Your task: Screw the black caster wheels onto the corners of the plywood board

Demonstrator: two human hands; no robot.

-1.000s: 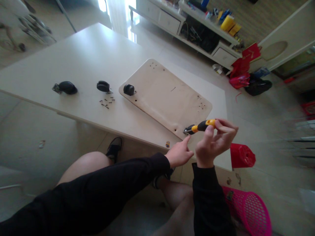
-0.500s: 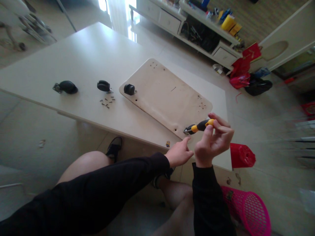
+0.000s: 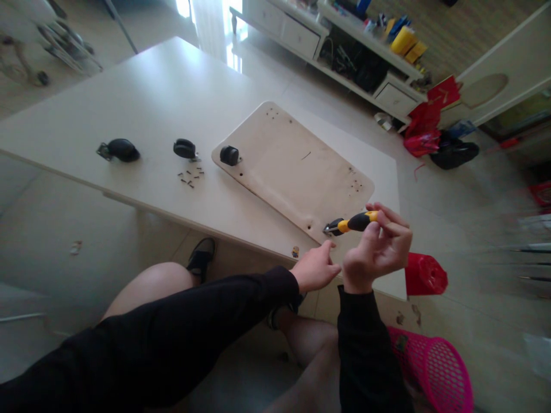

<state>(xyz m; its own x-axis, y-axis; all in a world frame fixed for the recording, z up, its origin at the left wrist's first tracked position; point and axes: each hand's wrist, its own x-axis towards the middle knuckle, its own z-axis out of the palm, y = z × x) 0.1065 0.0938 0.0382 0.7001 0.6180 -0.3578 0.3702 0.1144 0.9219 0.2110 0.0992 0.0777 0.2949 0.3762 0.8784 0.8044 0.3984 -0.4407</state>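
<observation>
A pale board with rounded corners and screw holes lies flat on the white table. My right hand grips the handle of a yellow and black screwdriver, tilted over the board's near right corner. Its tip meets the metal plate of a black caster there. At that same corner my left hand has its index finger stretched out to the board's edge and its thumb apart. Another caster stands on the board's left corner. Left of the board lie two loose casters, one nearer and one farther, and several small screws.
The white table ends just below my hands. A red container sits at its right edge, and a pink mesh basket is on the floor at lower right. Beyond stand a white cabinet and a black bag.
The view has shifted slightly. My right fingers have changed position a little around the screwdriver's handle end; the tip stays at the caster plate. My left hand keeps its place at the board's corner.
</observation>
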